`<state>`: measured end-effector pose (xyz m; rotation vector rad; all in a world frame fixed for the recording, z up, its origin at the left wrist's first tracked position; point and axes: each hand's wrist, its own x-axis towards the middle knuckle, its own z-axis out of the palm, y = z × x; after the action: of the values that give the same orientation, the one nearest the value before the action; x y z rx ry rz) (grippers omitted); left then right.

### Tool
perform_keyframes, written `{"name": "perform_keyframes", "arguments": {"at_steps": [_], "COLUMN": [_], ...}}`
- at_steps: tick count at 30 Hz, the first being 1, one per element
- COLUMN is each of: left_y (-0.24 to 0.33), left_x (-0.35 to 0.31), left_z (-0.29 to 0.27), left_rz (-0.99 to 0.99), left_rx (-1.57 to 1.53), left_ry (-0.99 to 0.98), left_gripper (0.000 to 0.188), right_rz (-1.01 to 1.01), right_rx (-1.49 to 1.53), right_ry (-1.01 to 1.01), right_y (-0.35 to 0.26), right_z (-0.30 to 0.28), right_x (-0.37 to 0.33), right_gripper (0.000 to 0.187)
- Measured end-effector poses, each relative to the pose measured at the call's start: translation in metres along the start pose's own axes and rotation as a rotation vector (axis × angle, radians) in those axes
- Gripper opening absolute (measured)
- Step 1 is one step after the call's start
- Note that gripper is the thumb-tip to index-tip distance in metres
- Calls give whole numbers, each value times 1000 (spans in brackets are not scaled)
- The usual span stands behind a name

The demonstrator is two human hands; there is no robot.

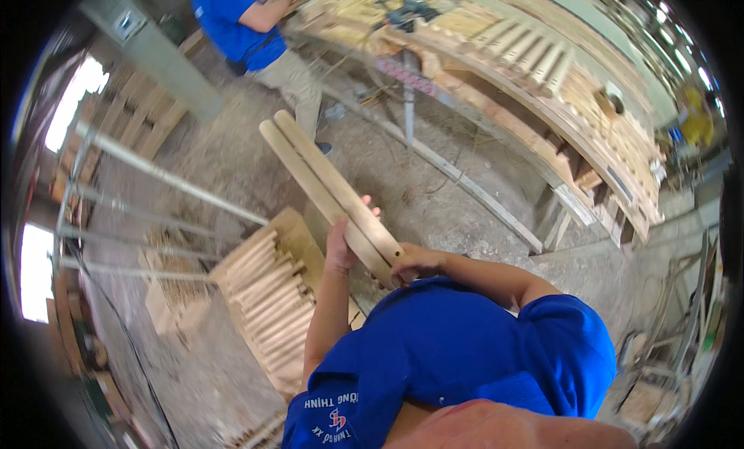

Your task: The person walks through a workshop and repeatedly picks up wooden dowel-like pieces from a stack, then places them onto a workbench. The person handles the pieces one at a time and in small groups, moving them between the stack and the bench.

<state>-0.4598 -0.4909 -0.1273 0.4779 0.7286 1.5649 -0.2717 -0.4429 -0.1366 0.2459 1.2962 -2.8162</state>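
Observation:
Two long pale wooden slats (329, 187) with rounded ends lie side by side in my hands, slanting up and to the left in front of my body. A small dark hole shows near the close end of one slat. My left hand (339, 246) is wrapped around the pair at about the lower middle, its fingertips showing on the far side. At the near end, my right hand (417, 261) grips the slats close to my shirt; some of its fingers are hidden beneath the wood.
A stack of similar wooden pieces (267, 305) sits low at left, beside a metal rail frame (167, 174). A long workbench (496, 84) with wood parts and a power tool (411, 13) runs across the right. A co-worker in blue (244, 34) stands at the bench's far end.

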Motion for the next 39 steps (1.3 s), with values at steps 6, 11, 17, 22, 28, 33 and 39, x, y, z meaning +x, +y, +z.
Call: {"name": "perform_keyframes", "arguments": {"at_steps": [6, 11, 17, 22, 28, 33, 39], "left_y": [-62, -125, -191, -215, -212, -178, -88], "left_x": [62, 118, 194, 228, 269, 307, 415], "left_z": [131, 189, 286, 352, 348, 314, 297], "left_rz": [-152, -155, -258, -272, -298, -320, -42], "left_rx": [231, 434, 392, 492, 641, 733, 844], "left_ry": [-413, -482, -605, -655, -619, -588, -472], "left_gripper": [62, 46, 48, 49, 28, 27, 22], "right_rz": [-377, -574, -704, -758, -953, -889, -791], "right_rx": [35, 92, 171, 306, 458, 619, 575], "right_ry": [250, 398, 650, 812, 514, 526, 660], "right_y": [-50, -88, -141, -180, -246, -249, -175], "right_z": [-32, -67, -123, -178, -230, -257, -253], "right_x": [-101, -183, -285, -348, -385, -391, -376], "right_gripper": [49, 47, 45, 42, 51, 71, 81]}}
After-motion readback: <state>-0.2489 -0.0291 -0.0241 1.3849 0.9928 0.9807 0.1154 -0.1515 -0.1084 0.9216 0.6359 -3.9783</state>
